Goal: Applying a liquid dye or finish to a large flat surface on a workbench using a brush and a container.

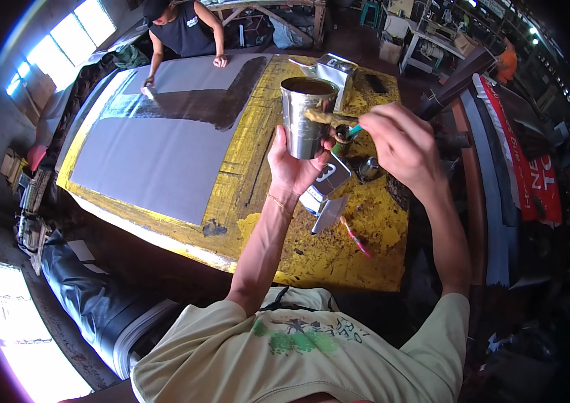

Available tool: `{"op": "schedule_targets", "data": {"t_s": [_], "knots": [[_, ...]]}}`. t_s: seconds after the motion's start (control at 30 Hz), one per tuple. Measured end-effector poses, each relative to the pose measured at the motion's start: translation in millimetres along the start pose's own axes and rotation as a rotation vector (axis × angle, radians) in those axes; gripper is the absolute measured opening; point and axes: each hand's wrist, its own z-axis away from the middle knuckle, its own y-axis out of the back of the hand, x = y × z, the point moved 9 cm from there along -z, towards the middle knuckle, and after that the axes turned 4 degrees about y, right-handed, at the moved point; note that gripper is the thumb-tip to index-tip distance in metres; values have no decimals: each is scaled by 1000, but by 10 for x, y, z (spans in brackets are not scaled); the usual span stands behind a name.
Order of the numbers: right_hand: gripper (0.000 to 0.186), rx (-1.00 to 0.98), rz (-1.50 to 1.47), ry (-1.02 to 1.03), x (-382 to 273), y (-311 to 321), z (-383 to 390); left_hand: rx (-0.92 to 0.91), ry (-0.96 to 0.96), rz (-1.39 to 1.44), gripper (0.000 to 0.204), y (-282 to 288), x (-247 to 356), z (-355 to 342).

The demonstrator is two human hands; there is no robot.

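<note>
A shiny cylindrical metal cup (304, 138) is upright in my left hand (288, 164), whose fingers wrap round its lower part. My right hand (402, 141) pinches a teal-handled brush (355, 129), its tip coated in yellowish stuff and held across the side of the cup. Behind them on the stained yellow table (278, 258) are a small green can (343, 144), a dark metal container (369, 171) and white printed containers (332, 74). A brush or stick with a pink end (359, 242) lies nearer me.
Across the table, a person (184, 33) wipes or spreads dark coating on a grey sheet (144, 168) with a small pale block. A black roll (97, 316) is at lower left. Stacked sheets and a red banner (530, 161) stand to the right, beside a dark post (446, 87).
</note>
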Motion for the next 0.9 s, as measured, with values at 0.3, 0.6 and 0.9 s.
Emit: {"op": "schedule_targets", "data": {"t_s": [0.3,0.6,0.9], "knots": [[14,-204,-334,-386,418,-264,171,-10,-45,33,77,122,20,-84],[7,-130,-864,-670,418,-90,140,-90,-66,180,70,103,106,-151],[25,-140,128,117,201,-167,-52,-103,16,233,74,-33,-70,-123]]}}
